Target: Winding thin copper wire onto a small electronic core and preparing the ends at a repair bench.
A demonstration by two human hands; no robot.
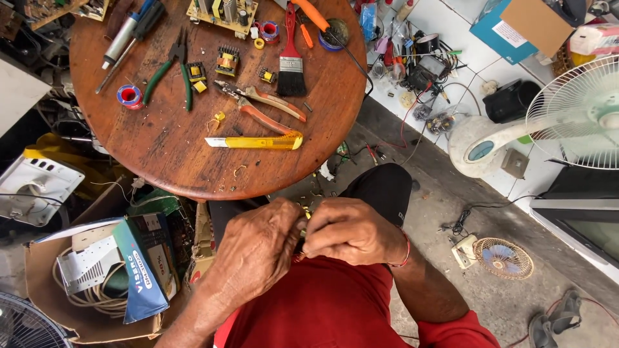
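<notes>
Red shirt lowest in view; above it our left hand (258, 248) and right hand (351, 232) meet, fingertips pinched shut on a small yellow part (305, 212), mostly hidden between them just below the round wooden table (161, 148). Farther off lie a yellow utility knife (258, 142), orange-handled pliers (264, 106) and a paintbrush (291, 61).

head cam | looks steeply down | hands (303, 241) close, round table (161, 154) beyond

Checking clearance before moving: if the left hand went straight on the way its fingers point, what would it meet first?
The left hand points toward the right hand; it would meet those fingers, already touching around the small yellow part.
</notes>
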